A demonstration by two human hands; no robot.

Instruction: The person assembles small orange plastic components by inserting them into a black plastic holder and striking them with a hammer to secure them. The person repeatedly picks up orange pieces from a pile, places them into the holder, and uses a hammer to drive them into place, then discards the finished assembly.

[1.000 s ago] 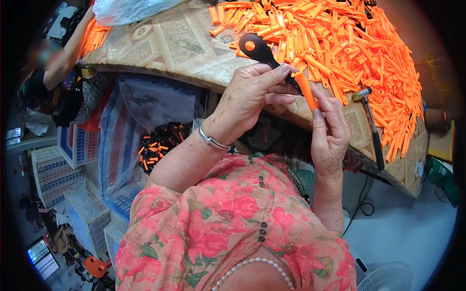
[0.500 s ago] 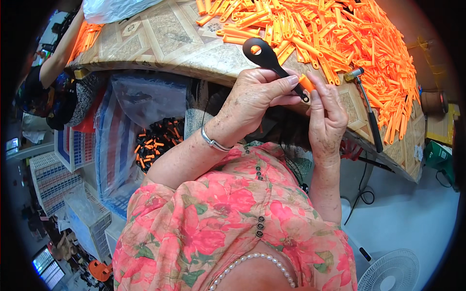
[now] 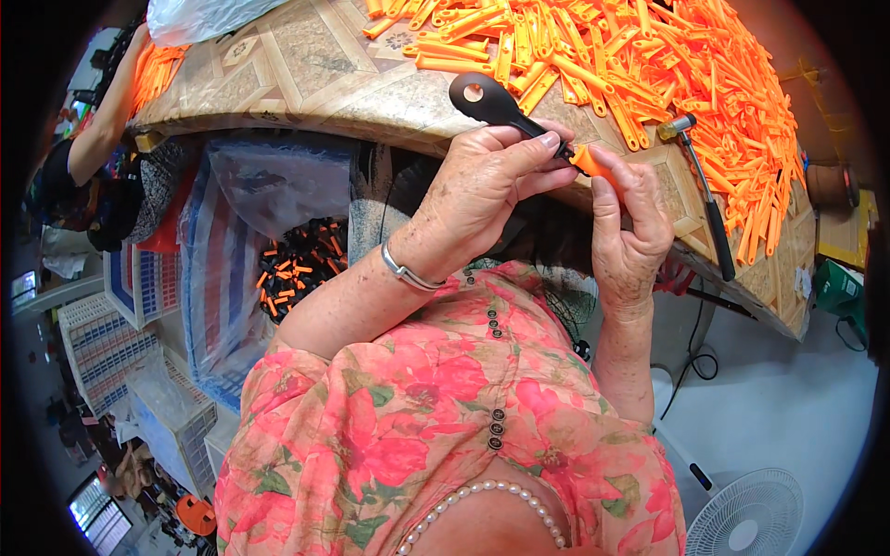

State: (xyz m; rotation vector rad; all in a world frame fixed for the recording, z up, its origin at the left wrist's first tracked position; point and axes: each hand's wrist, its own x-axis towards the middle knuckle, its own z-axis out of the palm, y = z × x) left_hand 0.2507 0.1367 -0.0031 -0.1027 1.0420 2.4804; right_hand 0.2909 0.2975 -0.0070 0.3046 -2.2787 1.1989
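Note:
Over the near edge of the table (image 3: 306,83), my left hand (image 3: 477,190) pinches a black plastic piece (image 3: 491,102) with a wide rounded end and a round hole in it. That wide end points up and away to the left; the narrow end comes out past my thumb. My right hand (image 3: 633,218) holds a small orange plastic handle piece (image 3: 591,161) between thumb and fingers. The orange piece meets the narrow end of the black one. My fingers partly cover the joint, so how far they fit together cannot be told.
A big heap of orange handle pieces (image 3: 640,65) covers the table's far right. A small mallet (image 3: 710,204) lies beside it. Below left, a striped bag (image 3: 209,278) holds black-and-orange pieces (image 3: 298,273). At far left is another person's arm (image 3: 102,134); a white fan (image 3: 742,519) stands lower right.
The orange piece has come onto the narrow end of the black piece and tilted. The black piece's wide end has swung a little to the left.

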